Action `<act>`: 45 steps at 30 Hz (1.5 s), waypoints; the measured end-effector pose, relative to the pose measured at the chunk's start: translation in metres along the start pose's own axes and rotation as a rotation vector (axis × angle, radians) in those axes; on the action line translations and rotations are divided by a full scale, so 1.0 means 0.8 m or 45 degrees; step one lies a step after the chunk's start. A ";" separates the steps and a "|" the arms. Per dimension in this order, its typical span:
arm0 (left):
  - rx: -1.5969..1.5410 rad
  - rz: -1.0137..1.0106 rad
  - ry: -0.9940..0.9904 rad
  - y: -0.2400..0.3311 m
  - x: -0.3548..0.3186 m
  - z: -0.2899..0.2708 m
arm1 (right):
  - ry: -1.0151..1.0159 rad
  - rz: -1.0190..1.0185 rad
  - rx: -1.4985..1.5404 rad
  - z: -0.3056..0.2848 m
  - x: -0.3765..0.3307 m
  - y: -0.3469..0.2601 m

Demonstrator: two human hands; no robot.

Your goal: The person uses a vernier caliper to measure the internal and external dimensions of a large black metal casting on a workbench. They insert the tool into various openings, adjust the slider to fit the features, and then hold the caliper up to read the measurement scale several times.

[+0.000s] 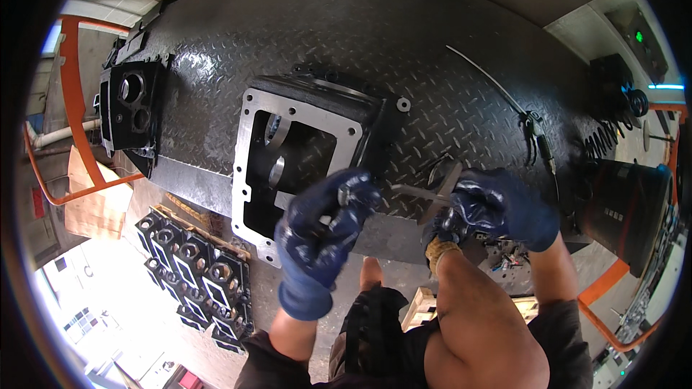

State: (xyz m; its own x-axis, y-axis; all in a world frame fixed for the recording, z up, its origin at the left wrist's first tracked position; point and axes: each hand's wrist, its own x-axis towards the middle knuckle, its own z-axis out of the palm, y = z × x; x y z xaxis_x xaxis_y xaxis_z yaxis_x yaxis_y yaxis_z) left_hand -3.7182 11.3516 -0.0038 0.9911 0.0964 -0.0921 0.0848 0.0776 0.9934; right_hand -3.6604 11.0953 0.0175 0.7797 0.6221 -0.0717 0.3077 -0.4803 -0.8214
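Both my hands wear dark blue, shiny-coated work gloves. My left hand (324,230) is closed, fingertips pinched, in front of a black cast-metal housing (346,90) with a machined face and a large opening; whatever it pinches is hidden. To the right, my right hand (504,205) grips a metal tool (441,194) with two thin blade-like arms that cross. Below it is a dark covering with a yellow cuff (441,246) on a bare limb; I cannot tell whether it is an arm or a leg.
An air blow gun (535,133) with a long nozzle lies on the tread-plate table (425,50), near a washer (404,104). A second black casting (133,97) stands at the left. Several castings (194,266) sit low left, a dark drum (623,209) at the right, orange rails (72,101) beside.
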 end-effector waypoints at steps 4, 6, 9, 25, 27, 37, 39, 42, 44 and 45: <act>0.466 0.188 -0.368 0.015 0.041 -0.016 | -0.254 -0.128 -0.530 -0.028 0.029 -0.019; 0.454 -0.071 -0.462 0.027 0.038 -0.006 | -0.232 -0.279 -0.795 -0.042 0.039 -0.030; 0.418 -0.343 -0.513 0.026 0.029 -0.019 | -0.312 -0.460 -0.864 -0.040 0.076 -0.040; -0.102 -0.410 -0.177 -0.025 0.005 -0.028 | 0.274 -0.433 -0.121 -0.019 0.073 -0.059; -0.005 -0.171 -0.311 -0.032 0.009 -0.032 | 0.431 -0.174 0.512 0.005 0.072 -0.054; 0.330 0.519 -0.514 0.009 0.087 -0.044 | 0.152 -0.342 0.548 -0.009 0.123 -0.079; 0.176 0.661 -0.398 -0.011 0.102 -0.036 | 0.192 -0.405 0.533 -0.005 0.133 -0.078; -0.190 -0.079 -0.150 -0.002 0.102 -0.038 | 0.180 -0.387 0.359 -0.016 0.146 -0.087; 0.791 0.830 -0.228 -0.009 0.125 -0.051 | 0.210 -0.343 0.174 -0.022 0.147 -0.099; 0.812 0.874 -0.255 -0.012 0.131 -0.052 | 0.219 -0.352 0.103 -0.025 0.148 -0.102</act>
State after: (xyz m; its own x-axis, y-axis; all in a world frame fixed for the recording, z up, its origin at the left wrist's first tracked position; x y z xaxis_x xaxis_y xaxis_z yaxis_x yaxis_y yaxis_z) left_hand -3.6194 11.4026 -0.0259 0.8397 -0.2561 0.4788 -0.5395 -0.4933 0.6823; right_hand -3.5822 11.1963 0.0872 0.7554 0.6054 0.2508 0.4814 -0.2530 -0.8392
